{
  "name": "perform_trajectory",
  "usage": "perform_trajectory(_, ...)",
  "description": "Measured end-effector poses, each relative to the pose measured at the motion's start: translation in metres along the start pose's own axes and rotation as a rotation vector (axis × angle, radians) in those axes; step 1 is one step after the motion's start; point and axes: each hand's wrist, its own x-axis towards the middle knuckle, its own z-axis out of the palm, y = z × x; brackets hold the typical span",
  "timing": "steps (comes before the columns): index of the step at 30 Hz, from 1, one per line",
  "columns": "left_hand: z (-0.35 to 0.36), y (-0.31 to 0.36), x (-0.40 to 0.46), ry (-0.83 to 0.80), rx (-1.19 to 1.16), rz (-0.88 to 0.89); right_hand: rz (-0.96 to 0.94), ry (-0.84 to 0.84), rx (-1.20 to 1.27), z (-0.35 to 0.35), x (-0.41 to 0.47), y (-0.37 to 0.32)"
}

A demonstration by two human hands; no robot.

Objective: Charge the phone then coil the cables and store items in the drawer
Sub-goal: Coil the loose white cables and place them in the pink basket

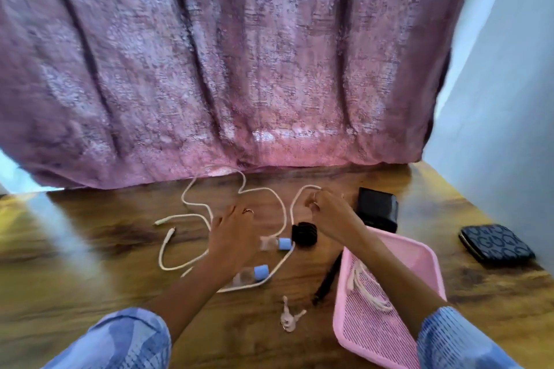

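A long white cable (192,210) snakes in loops over the wooden table (90,263). My right hand (326,213) pinches a loop of it near the black box. My left hand (233,231) hovers over the cable's middle with fingers spread and relaxed. A second white cable (364,284) lies coiled in the pink tray (386,326). Two small bottles with blue caps (283,243) (260,272) lie beside the cable. The phone is not clearly seen.
A black box (378,208) and a patterned dark wallet (496,244) sit at the right. A black coiled item (304,234), a black pen (328,278) and keys (289,316) lie near the tray. A purple curtain (224,63) hangs behind the table.
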Motion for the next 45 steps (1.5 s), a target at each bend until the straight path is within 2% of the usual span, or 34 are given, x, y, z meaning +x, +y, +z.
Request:
perform_trajectory(6, -0.012, -0.081, -0.001, 0.063, -0.112, -0.205, -0.214, -0.171, -0.04, 0.053, 0.043, -0.051)
perform_trajectory(11, -0.043, -0.174, 0.003, 0.13, -0.218, -0.403, -0.411, -0.172, -0.116, 0.092, 0.047, -0.116)
perform_trajectory(15, -0.051, -0.201, -0.005, 0.089, -0.245, -0.353, -0.599, -0.289, -0.128, 0.124, 0.026, -0.158)
perform_trajectory(18, -0.038, -0.208, -0.01, -0.014, -0.299, -0.321, -0.631, -0.318, -0.212, 0.143, 0.021, -0.17)
perform_trajectory(21, -0.025, -0.215, -0.012, -0.079, -0.371, -0.265, -0.605, -0.491, -0.344, 0.146, 0.017, -0.18)
perform_trajectory(23, -0.013, -0.223, -0.01, -0.086, -0.425, -0.221, -0.603, -0.543, -0.435, 0.151, 0.01, -0.184)
perform_trajectory(28, -0.023, -0.208, -0.008, -0.097, -0.399, -0.111, -0.643, -0.44, -0.356, 0.156, -0.004, -0.185)
perform_trajectory(31, -0.043, -0.197, -0.005, -0.141, -0.48, -0.086, -0.629, -0.265, -0.23, 0.139, 0.011, -0.189)
perform_trajectory(33, -0.057, -0.194, -0.002, -0.157, -0.581, -0.097, -0.618, -0.146, -0.086, 0.12, 0.027, -0.196)
perform_trajectory(37, -0.1, -0.184, 0.007, -0.09, -0.742, -0.005, -0.53, -0.052, 0.309, 0.07, 0.055, -0.209)
perform_trajectory(39, -0.122, -0.176, 0.009, -0.073, -0.932, -0.017, -0.556, -0.013, 0.455, 0.047, 0.063, -0.212)
perform_trajectory(41, -0.142, -0.169, 0.009, -0.109, -1.277, -0.06, -0.57, 0.038, 0.57, 0.027, 0.067, -0.217)
perform_trajectory(43, -0.159, -0.163, 0.008, -0.183, -1.636, -0.019, -0.56, 0.099, 0.671, 0.012, 0.068, -0.225)
perform_trajectory(45, -0.172, -0.153, 0.01, -0.209, -1.88, 0.075, -0.559, 0.138, 0.741, 0.005, 0.07, -0.232)
